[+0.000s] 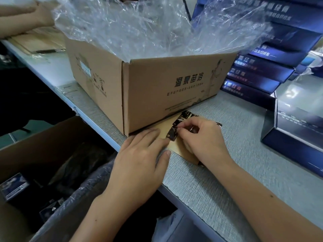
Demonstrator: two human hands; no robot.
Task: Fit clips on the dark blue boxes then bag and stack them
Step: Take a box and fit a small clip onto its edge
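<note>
Several shiny black clips lie on a tan backing card on the grey table, just in front of the cardboard carton. My left hand lies flat with straight fingers pressing the card's left end. My right hand has its fingers curled, pinching one black clip at the card's middle. Dark blue boxes are stacked at the right behind the carton. An open dark blue box stands at the right edge.
A brown carton lined with a clear plastic bag fills the table's middle. Another person's hand works on flat card sheets at the far left. Below the table edge stands a large open carton holding boxes and plastic.
</note>
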